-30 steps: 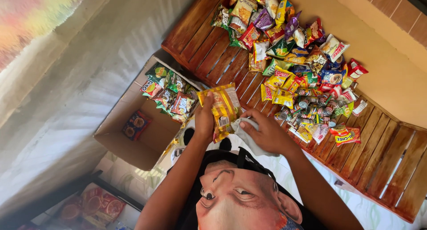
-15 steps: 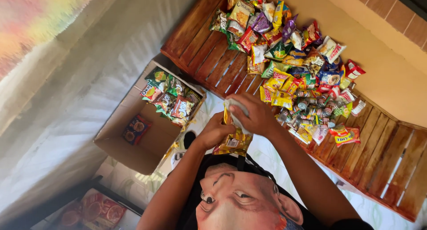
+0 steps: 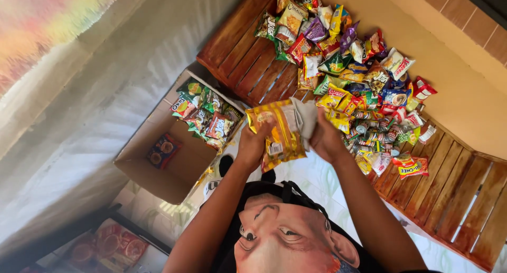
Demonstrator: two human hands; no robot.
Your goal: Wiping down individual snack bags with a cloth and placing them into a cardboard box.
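Partly hidden behind both hands, a crinkly yellow-orange snack bag sits at frame centre; left hand closed on its lower edge, right hand gripping pale wrapping at 3 o'clock. Half a second ago the bag was bunched low; now it is raised and spread. At 9 o'clock, an open brown cardboard box holds green and red snack packets
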